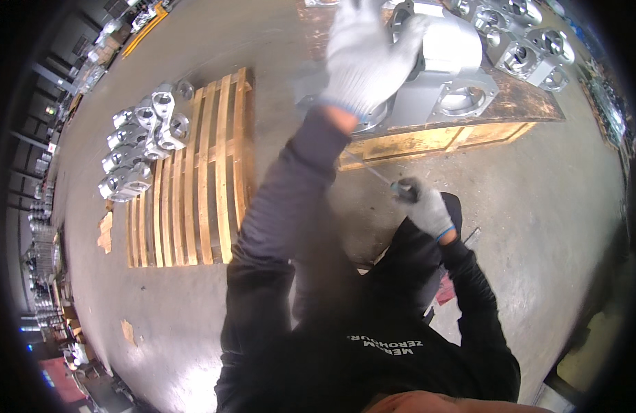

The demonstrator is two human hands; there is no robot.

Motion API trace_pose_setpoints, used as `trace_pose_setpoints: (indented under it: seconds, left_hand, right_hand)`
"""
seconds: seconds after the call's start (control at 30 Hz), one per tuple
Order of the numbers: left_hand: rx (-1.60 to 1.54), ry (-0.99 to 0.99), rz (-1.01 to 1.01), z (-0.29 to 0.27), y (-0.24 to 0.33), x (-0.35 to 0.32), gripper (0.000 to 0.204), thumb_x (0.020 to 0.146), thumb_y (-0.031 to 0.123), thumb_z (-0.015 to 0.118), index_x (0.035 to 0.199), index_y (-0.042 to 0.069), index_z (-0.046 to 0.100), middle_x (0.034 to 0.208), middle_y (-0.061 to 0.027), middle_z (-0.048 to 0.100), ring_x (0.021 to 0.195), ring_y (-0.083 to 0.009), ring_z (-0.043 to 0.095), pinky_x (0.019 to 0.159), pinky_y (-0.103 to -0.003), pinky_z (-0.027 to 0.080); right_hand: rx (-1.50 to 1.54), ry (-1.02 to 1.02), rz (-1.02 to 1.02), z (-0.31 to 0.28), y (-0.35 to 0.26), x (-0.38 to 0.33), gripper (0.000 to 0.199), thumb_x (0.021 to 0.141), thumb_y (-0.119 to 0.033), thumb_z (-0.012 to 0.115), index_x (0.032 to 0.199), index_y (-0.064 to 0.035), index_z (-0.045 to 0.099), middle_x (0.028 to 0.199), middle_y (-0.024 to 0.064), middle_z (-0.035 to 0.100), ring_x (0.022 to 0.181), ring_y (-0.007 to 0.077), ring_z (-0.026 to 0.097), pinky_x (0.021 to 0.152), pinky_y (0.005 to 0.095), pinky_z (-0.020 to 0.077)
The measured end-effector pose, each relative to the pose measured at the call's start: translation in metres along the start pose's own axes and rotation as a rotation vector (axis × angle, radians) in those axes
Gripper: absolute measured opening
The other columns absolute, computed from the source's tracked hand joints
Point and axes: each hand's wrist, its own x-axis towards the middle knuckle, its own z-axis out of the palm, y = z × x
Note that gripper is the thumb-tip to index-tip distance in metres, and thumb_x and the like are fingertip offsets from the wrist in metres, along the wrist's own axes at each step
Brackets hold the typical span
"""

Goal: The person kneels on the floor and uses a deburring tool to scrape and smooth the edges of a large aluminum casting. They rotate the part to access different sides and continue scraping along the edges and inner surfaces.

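Observation:
My left hand (366, 65), in a white knit glove with a blue-edged cuff, reaches out over a large silver metal casting (452, 48). Its fingers are stretched and the thumb is spread toward the casting's rounded body; whether the palm touches the metal I cannot tell. My right hand (429, 208), gloved the same way, is lower and nearer to me. It is closed around the dark handle of a thin-shafted hand tool (381, 177), whose shaft points up and left toward the wooden stand under the casting. The tool's tip is too blurred to make out.
The wooden stand (435, 141) carries the casting, with more silver castings (521, 58) at its far right. On the left, a slatted pallet (211, 165) lies on the concrete floor, several castings (149, 131) along its far-left side. Cardboard scraps (106, 233) lie beyond it.

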Motion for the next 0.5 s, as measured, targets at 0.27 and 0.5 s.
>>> trace_pose_setpoints:
  seconds: [0.27,0.5]
  left_hand:
    - [-0.021,-0.009,0.233,0.061,-0.027,0.045,0.029,0.1,0.019,0.066,0.117,-0.004,0.068,0.102,-0.0167,0.073,0.091,-0.0281,0.071,0.084,-0.042,0.057]
    - [-0.085,-0.397,0.13,0.051,-0.064,0.11,0.014,0.095,0.011,0.065,0.101,0.002,0.074,0.09,-0.015,0.073,0.086,-0.0258,0.072,0.075,-0.042,0.057]
  right_hand:
    - [0.22,0.001,0.169,0.054,0.038,-0.02,0.029,0.096,-0.016,0.076,0.117,0.0027,0.068,0.09,0.0088,0.073,0.076,0.0136,0.069,0.069,0.0279,0.0542]
    - [0.379,-0.069,0.307,0.077,0.056,-0.016,0.033,0.1,-0.028,0.07,0.119,-0.0018,0.07,0.103,0.0246,0.073,0.1,0.0398,0.072,0.087,0.0432,0.0552]
